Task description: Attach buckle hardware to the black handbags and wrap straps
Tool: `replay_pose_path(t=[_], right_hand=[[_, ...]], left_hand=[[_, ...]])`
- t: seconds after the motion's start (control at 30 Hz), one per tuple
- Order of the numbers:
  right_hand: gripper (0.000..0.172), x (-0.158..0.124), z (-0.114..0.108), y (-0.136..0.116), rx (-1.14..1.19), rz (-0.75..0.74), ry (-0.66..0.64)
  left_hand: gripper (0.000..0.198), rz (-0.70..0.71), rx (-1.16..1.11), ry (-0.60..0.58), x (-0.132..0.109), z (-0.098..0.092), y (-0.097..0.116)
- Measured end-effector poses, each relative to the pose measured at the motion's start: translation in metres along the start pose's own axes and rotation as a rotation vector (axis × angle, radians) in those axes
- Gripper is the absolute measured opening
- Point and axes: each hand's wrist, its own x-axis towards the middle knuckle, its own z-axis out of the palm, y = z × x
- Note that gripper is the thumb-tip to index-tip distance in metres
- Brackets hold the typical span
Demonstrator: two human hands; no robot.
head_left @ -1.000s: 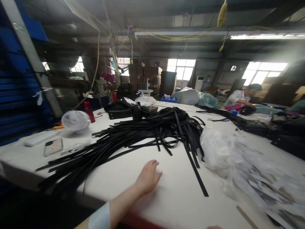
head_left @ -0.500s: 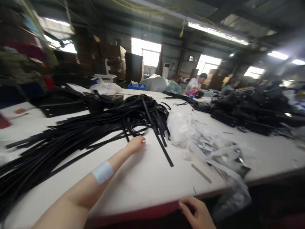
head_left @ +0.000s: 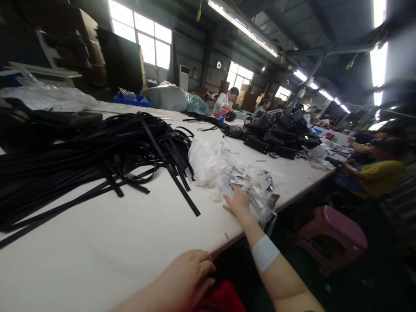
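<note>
My left hand (head_left: 191, 273) hovers by the table's front edge at the bottom centre, its fingers loosely bent and nothing visible in them. To the right, my right hand (head_left: 239, 203) reaches over the table to the near side of a heap of clear plastic and scraps (head_left: 251, 177); its thumb and fingers are apart, and the fingertips are at the heap. A pale patch (head_left: 265, 253) is on the right forearm. Long black straps (head_left: 97, 143) lie piled across the left of the white table (head_left: 130, 242), some with loose ends near the plastic bag (head_left: 206, 162).
Black bags (head_left: 276, 134) are heaped farther along the table. A pink stool (head_left: 338, 229) stands at the right. A person in yellow (head_left: 383, 177) sits beyond it, and a person in white (head_left: 222, 104) works at the back. A blue bin (head_left: 133, 99) is behind the straps.
The view has turned right. My left hand has drawn back from the straps to the table edge. My right hand has moved from the edge forward to the plastic heap.
</note>
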Motion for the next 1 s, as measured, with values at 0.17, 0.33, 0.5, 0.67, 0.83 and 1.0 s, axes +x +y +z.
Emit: replay_pose_path(t=[0.17, 0.33, 0.5, 0.67, 0.83, 1.0], right_hand=[[0.017, 0.016, -0.001, -0.005, 0.14, 0.053, -0.125], [0.026, -0.038, -0.008, -0.039, 0.403, 0.031, -0.34], [0.021, -0.151, -0.005, -0.073, 0.764, -0.025, -0.603], [0.025, -0.201, 0.004, -0.067, 0.933, 0.049, -0.823], [0.055, -0.156, -0.013, -0.053, 1.374, 0.363, -0.667], [0.053, -0.111, -0.02, -0.043, 1.381, 0.502, -0.429]], left_hand=[[0.022, -0.166, -0.266, 0.18, -0.015, 0.01, -0.01], [0.037, -0.429, -0.702, 0.512, -0.007, 0.026, -0.032], [0.045, -0.587, -1.529, 0.569, 0.016, 0.034, -0.033], [0.029, -0.615, -1.332, 0.704, 0.012, 0.03, -0.027], [0.022, -0.349, -0.477, 0.442, -0.014, 0.047, -0.023], [0.026, -0.269, -0.035, 0.054, -0.039, 0.082, -0.034]])
